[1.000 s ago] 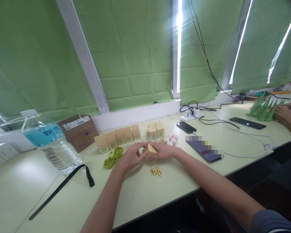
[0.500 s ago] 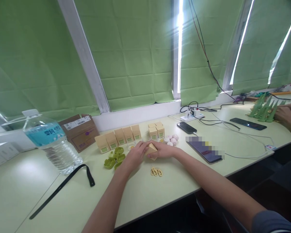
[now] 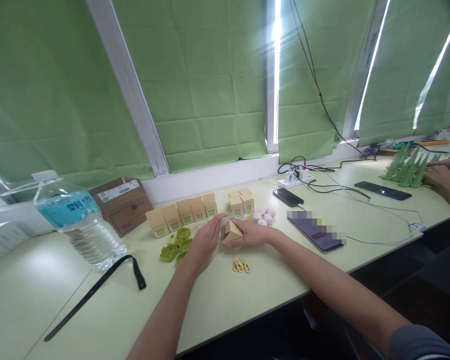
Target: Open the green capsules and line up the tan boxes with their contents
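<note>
A small tan cardboard box [image 3: 232, 231] is held above the table by my right hand [image 3: 253, 233], whose fingers wrap its right side. One end of the box faces left, with dark gaps along its flaps. Beside that end is my left hand [image 3: 209, 236], fingers stretched out; whether they touch the box I cannot tell. Just below lie several pale yellow loops [image 3: 242, 266]. Green cup-like pieces [image 3: 168, 253] rest left of my left hand, partly hidden by it. Pinkish-white balls [image 3: 269, 216] sit beyond my right hand.
Behind my hands stand a row of tan boxes [image 3: 187, 212] and a cluster of similar ones [image 3: 235, 205]. Left are a water bottle [image 3: 82, 220], brown carton [image 3: 127, 207] and black strap [image 3: 97, 285]. Right are phones [image 3: 315, 232], cables and another person's hand [image 3: 440, 177] by green spikes.
My left hand has drawn slightly left from the box, its fingers straightening. The box has turned in my right hand, showing its flapped end more.
</note>
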A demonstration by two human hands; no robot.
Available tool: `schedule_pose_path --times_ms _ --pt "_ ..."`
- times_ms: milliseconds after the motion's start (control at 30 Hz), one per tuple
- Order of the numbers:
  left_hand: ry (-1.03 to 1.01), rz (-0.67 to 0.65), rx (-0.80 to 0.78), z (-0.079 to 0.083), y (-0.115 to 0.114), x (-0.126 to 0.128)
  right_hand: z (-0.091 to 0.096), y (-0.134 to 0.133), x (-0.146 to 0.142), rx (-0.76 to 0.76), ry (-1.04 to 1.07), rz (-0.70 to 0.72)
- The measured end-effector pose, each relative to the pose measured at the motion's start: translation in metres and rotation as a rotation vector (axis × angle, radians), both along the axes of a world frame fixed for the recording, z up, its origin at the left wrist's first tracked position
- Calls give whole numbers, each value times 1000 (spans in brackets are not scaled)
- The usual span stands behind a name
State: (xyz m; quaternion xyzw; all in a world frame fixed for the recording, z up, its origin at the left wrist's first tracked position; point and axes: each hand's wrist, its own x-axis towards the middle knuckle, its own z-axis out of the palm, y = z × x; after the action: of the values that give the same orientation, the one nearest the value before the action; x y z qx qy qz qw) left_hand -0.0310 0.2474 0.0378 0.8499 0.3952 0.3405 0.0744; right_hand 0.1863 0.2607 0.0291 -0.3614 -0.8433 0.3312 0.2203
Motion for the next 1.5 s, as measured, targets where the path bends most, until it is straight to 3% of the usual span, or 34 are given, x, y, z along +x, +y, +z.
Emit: schedule_pose_path --times_ms 333,567,700,1000,1267,1500 --pt "-244 133 72 -15 19 -7 6 -7 2 80 -10 18" --pt "-184 121 175 -7 14 -6 4 -5 3 170 20 4" --pt "-142 68 143 -8 12 -4 -2 0 0 218 -8 -79" --pt "-83 54 83 -6 6 1 -4 3 -1 274 -5 -97" --pt "-86 10 108 -9 10 0 -3 2 3 234 163 -97" --pt "-59 7 111 -12 12 -4 -4 10 6 434 456 -209"
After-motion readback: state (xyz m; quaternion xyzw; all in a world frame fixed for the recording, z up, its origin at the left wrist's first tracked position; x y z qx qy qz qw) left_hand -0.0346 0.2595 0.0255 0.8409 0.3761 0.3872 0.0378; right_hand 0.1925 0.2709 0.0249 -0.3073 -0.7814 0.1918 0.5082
